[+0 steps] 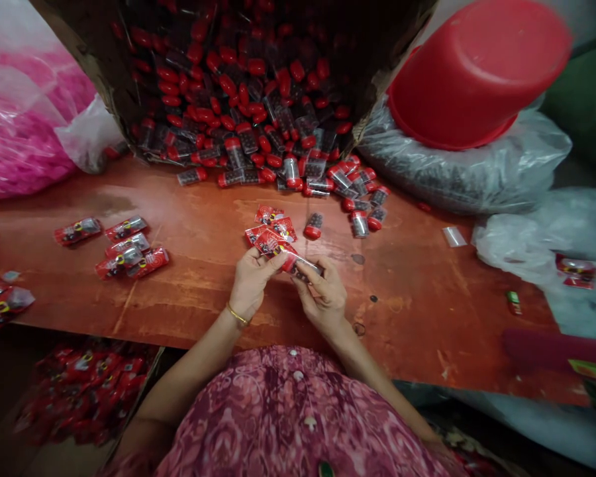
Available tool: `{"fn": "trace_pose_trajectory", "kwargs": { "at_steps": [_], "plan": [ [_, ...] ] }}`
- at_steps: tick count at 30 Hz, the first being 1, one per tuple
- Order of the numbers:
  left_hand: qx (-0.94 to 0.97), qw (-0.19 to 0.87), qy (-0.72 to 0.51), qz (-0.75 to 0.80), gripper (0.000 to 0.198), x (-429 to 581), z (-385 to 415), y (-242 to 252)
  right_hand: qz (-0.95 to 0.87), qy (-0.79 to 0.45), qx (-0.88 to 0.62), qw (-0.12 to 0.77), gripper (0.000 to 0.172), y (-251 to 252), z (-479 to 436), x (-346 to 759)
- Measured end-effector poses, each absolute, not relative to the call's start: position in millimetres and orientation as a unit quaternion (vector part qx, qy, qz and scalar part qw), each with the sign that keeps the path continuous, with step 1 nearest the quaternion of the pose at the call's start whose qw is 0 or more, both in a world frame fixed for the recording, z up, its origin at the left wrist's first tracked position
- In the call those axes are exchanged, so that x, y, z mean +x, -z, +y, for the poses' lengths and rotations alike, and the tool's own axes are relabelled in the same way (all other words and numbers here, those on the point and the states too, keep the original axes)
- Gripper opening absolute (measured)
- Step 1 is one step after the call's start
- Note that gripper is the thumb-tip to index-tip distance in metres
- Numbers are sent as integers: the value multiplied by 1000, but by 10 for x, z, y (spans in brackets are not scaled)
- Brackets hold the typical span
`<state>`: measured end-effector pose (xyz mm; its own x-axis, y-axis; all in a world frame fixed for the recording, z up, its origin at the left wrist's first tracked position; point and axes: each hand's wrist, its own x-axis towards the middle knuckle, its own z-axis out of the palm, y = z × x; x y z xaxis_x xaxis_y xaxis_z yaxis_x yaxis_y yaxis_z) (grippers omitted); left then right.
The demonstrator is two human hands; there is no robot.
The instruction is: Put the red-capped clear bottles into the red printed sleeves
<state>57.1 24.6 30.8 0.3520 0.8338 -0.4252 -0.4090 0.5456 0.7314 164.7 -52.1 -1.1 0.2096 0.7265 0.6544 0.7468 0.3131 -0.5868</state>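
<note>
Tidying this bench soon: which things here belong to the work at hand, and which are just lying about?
At hand: left hand and right hand, both gripping a red-capped tube in a red printed wrapper; loose red-capped tubes; wrapped tubes; the tube-filled carton.

Lying about: red plastic tub, bag of pink contents, bag of dark contents, small green item.

A: What's that surface?
B: A scuffed, reddish-brown wooden counter (417, 324), stained in patches.
A: And beyond it?
B: At one o'clock, a tilted red plastic basin (477, 73) on a bulging clear plastic sack (457, 172); at ten o'clock, a pink-filled plastic bag (24, 126).
A: Light?
B: Dim, soft.
</note>
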Motion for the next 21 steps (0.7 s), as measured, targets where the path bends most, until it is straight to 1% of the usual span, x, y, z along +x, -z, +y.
{"fn": "trace_pose_trajectory", "kwargs": {
  "at_steps": [2, 4, 7, 11, 12, 14, 16, 21],
  "plan": [
    [241, 792, -398, 396, 41, 604, 234, -309, -618, 10, -586, 524, 43, 14, -496, 1624],
    [223, 803, -393, 389, 40, 617, 244, -309, -608, -30, -595, 525, 39, 19, -483, 1614],
    [207, 793, -423, 387, 40, 607, 273, -301, -529, -157, -624, 554, 39, 32, -487, 1602],
    [210, 784, -439, 384, 36, 611, 252, -258, -391, -340, -613, 596, 20, 20, -475, 1555],
    [213, 787, -437, 381, 34, 620, 234, -244, -368, -370, -606, 601, 19, 4, -464, 1541],
    [224, 793, -428, 371, 32, 642, 196, -223, -322, -398, -599, 616, 21, -41, -441, 1522],
    [236, 801, -417, 359, 31, 658, 168, -217, -290, -397, -600, 631, 24, -91, -420, 1517],
    [247, 807, -401, 356, 28, 648, 166, -210, -288, -394, -607, 627, 28, -109, -339, 1534]
  ]
}}
